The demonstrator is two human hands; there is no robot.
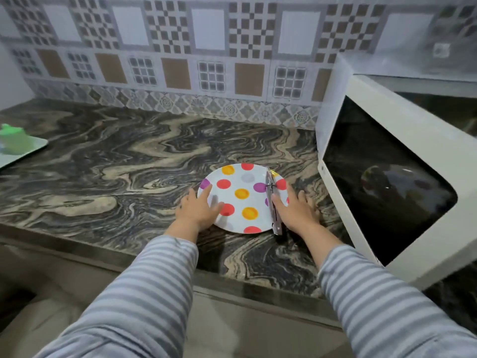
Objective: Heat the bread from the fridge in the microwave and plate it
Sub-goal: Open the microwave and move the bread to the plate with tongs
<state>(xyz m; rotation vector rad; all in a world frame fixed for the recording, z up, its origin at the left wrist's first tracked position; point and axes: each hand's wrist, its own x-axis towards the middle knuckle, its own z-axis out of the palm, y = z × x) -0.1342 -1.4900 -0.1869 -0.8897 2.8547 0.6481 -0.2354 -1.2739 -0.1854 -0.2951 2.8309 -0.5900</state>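
Bread shows nowhere on the counter [108, 161]; what we see is a white plate [238, 202] with red, orange and purple dots, lying flat on the marbled top just left of the microwave [392, 177]. Metal tongs [272, 202] lie across the plate's right side, one end past its near rim. Our left hand [197, 209] rests on the plate's left rim, fingers straight and spread. Our right hand [294, 210] lies at the right rim beside the tongs, fingers extended, gripping nothing. Both sleeves are grey-striped. The microwave door [387, 182] stands swung open towards us. A green cup [14, 140] sits far left on a pale tray [31, 151].
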